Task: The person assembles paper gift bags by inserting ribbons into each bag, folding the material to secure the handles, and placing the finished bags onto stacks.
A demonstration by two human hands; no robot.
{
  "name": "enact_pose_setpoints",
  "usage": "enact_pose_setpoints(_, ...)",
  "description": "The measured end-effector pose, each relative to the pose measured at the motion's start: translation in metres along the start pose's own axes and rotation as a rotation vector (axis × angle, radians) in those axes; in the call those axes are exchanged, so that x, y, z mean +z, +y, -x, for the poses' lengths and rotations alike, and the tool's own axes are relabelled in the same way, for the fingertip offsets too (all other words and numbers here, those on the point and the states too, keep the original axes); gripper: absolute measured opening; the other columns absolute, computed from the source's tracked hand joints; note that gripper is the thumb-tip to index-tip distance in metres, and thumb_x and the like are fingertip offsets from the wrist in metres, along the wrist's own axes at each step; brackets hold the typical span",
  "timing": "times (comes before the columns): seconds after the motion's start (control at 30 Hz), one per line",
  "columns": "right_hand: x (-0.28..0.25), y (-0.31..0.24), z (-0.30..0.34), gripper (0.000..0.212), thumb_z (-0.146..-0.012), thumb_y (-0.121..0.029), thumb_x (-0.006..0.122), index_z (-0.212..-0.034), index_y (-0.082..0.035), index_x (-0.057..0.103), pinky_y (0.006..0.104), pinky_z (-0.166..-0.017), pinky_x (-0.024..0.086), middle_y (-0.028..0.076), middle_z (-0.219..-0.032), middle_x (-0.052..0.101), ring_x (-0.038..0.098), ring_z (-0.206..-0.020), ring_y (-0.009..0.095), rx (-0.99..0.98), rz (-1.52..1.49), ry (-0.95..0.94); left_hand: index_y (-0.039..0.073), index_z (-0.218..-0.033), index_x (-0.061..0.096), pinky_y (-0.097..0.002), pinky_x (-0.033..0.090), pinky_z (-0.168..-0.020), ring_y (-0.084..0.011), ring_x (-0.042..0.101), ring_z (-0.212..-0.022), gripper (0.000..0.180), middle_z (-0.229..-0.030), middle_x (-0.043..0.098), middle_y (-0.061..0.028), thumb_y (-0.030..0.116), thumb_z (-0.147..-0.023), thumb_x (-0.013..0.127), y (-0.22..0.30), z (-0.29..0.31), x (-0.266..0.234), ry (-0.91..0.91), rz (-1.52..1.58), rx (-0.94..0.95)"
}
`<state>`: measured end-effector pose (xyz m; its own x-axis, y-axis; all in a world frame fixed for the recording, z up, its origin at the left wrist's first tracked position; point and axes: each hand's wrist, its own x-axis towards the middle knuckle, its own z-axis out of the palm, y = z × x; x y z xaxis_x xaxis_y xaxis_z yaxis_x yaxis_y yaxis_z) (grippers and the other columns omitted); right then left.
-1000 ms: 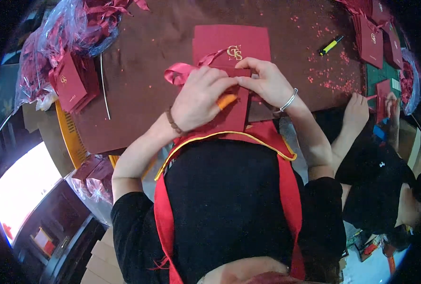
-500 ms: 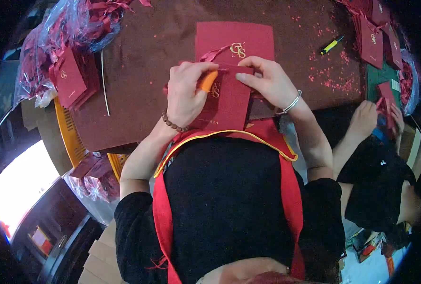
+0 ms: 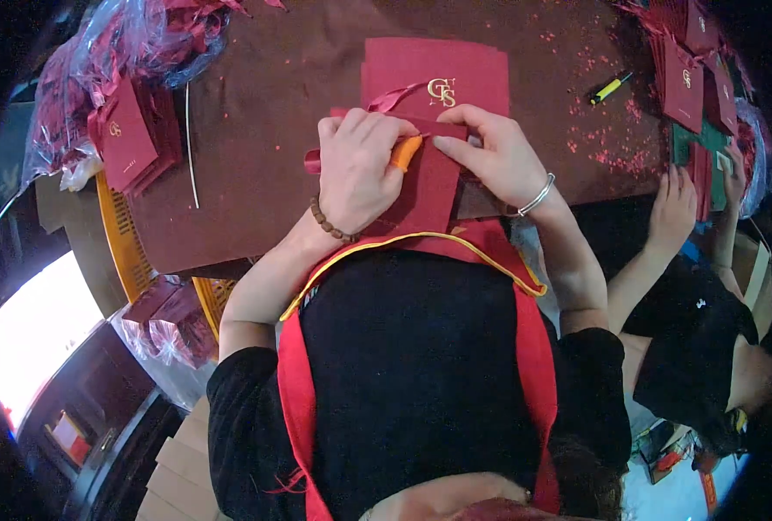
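Both my hands work at the top edge of a dark red flat paper bag [image 3: 434, 187], whose lower end reaches my apron. My left hand [image 3: 357, 165], wearing a beaded bracelet, is closed at the bag's upper left. Something bright orange [image 3: 408, 154], like a rubber finger cover, shows at its thumb. My right hand [image 3: 494, 156], with a silver bangle, pinches the upper right edge between thumb and fingers. Just beyond lies a stack of similar red bags [image 3: 481, 74] with a gold emblem and a red ribbon [image 3: 392, 97]. Fingertips of my left hand are partly hidden.
Hanging red bags [image 3: 130, 143] and plastic-wrapped bundles [image 3: 156, 39] are at left, beside a white rod [image 3: 192, 152]. A yellow marker [image 3: 610, 89] and red scraps [image 3: 612, 156] lie at right. A co-worker's hand [image 3: 674, 208] handles red bags there. A yellow crate [image 3: 123, 239] stands at lower left.
My left hand has shifted right along the bag's top edge, bringing the orange piece closer to my right thumb. My right hand stays nearly in place. The co-worker's hands have moved apart.
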<state>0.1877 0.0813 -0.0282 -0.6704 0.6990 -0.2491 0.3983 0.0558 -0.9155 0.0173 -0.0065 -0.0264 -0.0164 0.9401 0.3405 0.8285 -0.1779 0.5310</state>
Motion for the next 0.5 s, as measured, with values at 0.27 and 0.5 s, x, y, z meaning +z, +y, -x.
enact_pose_setpoints(0.27, -0.005, -0.007, 0.001, 0.024, -0.081, -0.013, 0.065, -0.103, -0.003, 0.059, 0.0186, -0.045, 0.03, -0.008, -0.059, 0.043, 0.036, -0.053, 0.0, 0.023, -0.065, -0.048, 0.011, -0.08, 0.06, -0.0359, 0.032, -0.071, -0.0207, 0.054, -0.076, 0.013, -0.074, 0.059, -0.0015, 0.006, -0.068, 0.061, 0.004, -0.006, -0.002, -0.031, -0.017, -0.027)
enact_pose_setpoints(0.5, -0.002, 0.004, 0.001, 0.028, -0.082, -0.011, 0.063, -0.108, -0.001, 0.059, 0.017, -0.051, 0.034, -0.008, -0.064, 0.047, 0.04, -0.058, 0.0, 0.089, -0.103, -0.054, 0.01, -0.078, 0.059, -0.0371, 0.032, -0.069, -0.0217, 0.055, -0.075, 0.009, -0.073, 0.06, -0.0031, 0.009, -0.069, 0.061, 0.003, -0.013, -0.001, -0.081, 0.005, -0.053)
